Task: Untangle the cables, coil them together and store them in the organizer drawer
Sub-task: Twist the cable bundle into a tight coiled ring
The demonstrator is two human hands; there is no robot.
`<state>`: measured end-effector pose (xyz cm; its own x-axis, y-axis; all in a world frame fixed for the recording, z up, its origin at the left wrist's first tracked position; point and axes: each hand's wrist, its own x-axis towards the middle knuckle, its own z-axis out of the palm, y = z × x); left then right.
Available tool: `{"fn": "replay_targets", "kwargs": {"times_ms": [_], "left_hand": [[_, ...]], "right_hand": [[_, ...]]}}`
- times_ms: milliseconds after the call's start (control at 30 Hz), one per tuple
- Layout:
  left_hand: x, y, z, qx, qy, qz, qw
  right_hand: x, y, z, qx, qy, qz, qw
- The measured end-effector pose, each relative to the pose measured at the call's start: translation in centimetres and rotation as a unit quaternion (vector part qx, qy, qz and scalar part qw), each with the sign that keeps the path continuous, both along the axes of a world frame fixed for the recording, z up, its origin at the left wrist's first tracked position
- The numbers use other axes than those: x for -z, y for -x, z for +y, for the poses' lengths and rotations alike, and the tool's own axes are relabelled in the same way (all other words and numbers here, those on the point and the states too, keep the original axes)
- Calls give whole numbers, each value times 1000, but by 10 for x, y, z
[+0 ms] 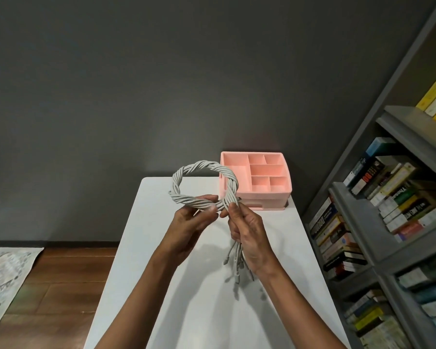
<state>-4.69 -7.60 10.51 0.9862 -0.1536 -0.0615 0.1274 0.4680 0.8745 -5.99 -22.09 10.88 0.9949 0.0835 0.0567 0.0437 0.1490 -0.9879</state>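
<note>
Several grey cables (pixel 184 177), twisted together into one bundle, form a round loop held up above the white table (pixel 161 285). My left hand (pixel 190 222) pinches the loop's lower part where the strands cross. My right hand (pixel 248 231) grips the bundle just right of that crossing, and the loose ends with their plugs (pixel 237 269) hang down below it. The pink organizer (pixel 267 195) stands at the table's far right corner. Its top compartments are open and its drawer front faces me, partly hidden behind the cables.
A grey bookshelf (pixel 363 217) packed with books runs along the table's right side. Wooden floor and a patterned rug (pixel 5 278) lie to the left. A dark grey wall stands behind the table.
</note>
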Motion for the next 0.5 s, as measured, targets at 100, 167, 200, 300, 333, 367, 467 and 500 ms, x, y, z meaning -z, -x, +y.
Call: {"fn": "replay_targets", "kwargs": {"times_ms": [100,167,200,300,333,367,467,500], "left_hand": [[1,-3,8,-32,-123,-81,989],[-1,-3,5,-72,-168,-101,978],[-3,-3,3,-85,-176,-106,975],[-4,0,-8,-110,-173,-116,972],[-5,1,-12,-122,-163,-113,972],[-6,0,-15,-133,-145,-107,975],[-10,-4,-23,-130,-97,-101,982],[-11,-5,-25,-124,-94,-102,983]], "right_hand": [[1,-2,0,0,10,-8,1000],[1,-3,0,6,5,-4,1000],[1,-4,0,8,1,-2,1000],[-3,-9,-2,10,-5,0,1000],[-4,-10,-2,9,-6,-2,1000],[-6,-12,-3,7,-10,-4,1000],[-10,-15,-6,0,-27,-4,1000],[-11,-15,-7,-4,-28,-5,1000]]}}
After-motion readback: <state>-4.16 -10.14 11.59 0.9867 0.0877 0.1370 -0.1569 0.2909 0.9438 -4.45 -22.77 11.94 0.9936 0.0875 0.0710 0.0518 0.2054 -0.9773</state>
